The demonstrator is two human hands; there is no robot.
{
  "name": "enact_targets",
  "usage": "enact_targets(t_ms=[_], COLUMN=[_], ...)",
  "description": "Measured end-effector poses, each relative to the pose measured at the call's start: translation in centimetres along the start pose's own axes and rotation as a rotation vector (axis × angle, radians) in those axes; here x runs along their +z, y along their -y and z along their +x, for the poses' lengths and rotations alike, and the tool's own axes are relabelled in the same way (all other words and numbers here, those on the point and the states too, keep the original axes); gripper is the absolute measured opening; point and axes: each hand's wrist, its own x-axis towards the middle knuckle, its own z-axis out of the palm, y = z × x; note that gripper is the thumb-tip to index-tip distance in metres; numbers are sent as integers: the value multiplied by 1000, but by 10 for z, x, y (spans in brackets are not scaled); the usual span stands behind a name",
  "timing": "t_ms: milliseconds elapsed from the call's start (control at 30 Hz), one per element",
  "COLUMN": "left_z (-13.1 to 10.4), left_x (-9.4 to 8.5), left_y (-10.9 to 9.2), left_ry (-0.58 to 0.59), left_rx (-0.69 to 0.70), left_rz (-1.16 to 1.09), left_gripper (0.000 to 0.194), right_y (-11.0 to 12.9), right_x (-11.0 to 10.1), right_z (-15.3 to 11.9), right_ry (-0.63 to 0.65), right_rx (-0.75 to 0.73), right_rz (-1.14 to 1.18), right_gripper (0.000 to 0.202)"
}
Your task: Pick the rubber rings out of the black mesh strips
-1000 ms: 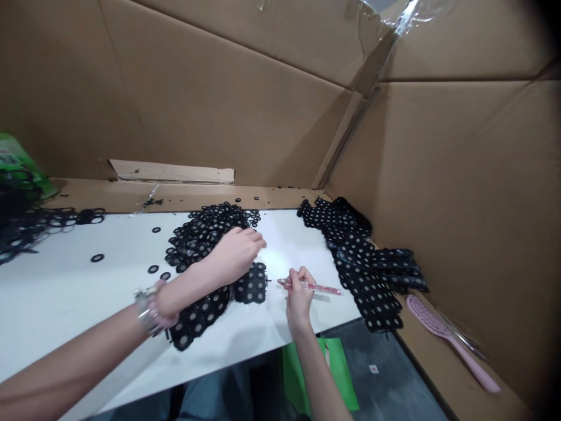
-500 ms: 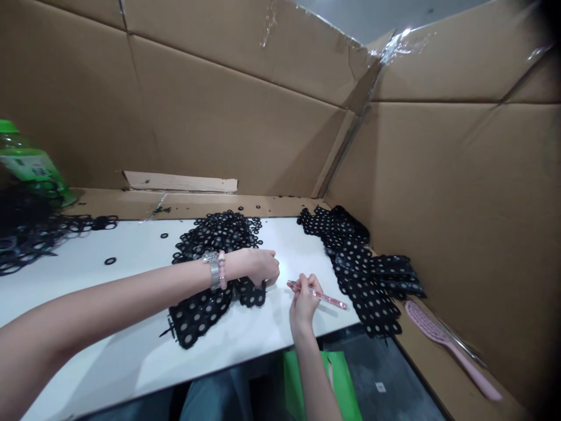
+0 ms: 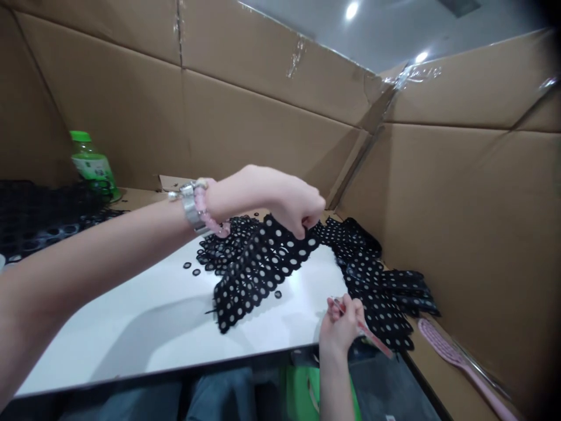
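My left hand (image 3: 295, 202), with a watch and pink beads at the wrist, pinches the upper edge of a black mesh piece full of round holes (image 3: 258, 266) and holds it raised above the white tabletop (image 3: 170, 316). The piece slants down to the left from my fingers. Lower right, my right hand (image 3: 342, 321) is closed round a slim reddish pen-like tool (image 3: 376, 339), its tip near the fingers and its tail pointing down right. Behind the raised piece lies a pile of small black rings (image 3: 228, 242). A few loose rings (image 3: 196, 272) sit on the tabletop.
More black mesh (image 3: 368, 280) is heaped along the right side. A pink hairbrush (image 3: 442, 345) lies beside the cardboard wall (image 3: 473, 216). At the left stand a green-capped bottle (image 3: 93, 166) and a dark tangle of rings (image 3: 48, 219). A green bag (image 3: 302, 392) is below the table edge.
My left hand has risen and moved right, lifting the mesh piece off the tabletop. My right hand, still gripping the tool, has moved right and down. The view has shifted.
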Motion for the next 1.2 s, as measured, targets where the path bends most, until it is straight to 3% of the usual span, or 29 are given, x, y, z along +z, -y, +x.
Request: enact_targets(t_ms=[100,167,267,367,533,567,633,700,767,833,900,1000,1200], left_z=[-10,-15,-25,-44,-102,-115,-136,-148,-153,-154,-153,-155,-158], left_x=[-27,-36,-20,43,197,220,249,260,262,262,264,270,270], left_y=[-15,-23,-23,-7,19,20,20,18,19,22,26,31,34], left_ry=[-9,-102,-262,-355,-346,-341,-346,-362,-378,-378,-360,-343,-346], left_rx=[-4,-11,-52,-173,-664,-722,-787,-801,-789,-765,-738,-709,-687], left_rz=[-181,-325,-552,-768,-1066,-1073,-1076,-1061,-1048,-1050,-1072,-1126,-1214], left_gripper=[17,18,18,21,31,31,32,33,34,35,36,36,34], right_y=[21,33,44,47,39,35,22,2,-26,-56,-82,-104,-107], right_x=[0,1,3,3,13,19,35,55,74,87,93,90,85], right_z=[-4,-7,-9,-6,-13,-21,-43,-71,-97,-116,-126,-130,-131], right_ry=[-39,-65,-78,-49,13,39,145,338,569,664,690,683,698], right_rx=[-52,-82,-127,-156,-180,-200,-215,-136,62,231,322,342,320], right_rz=[17,35,59,48,-26,-60,-164,-305,-410,-429,-439,-503,-612], right_gripper=[34,33,32,32,34,34,34,33,33,34,33,33,29])
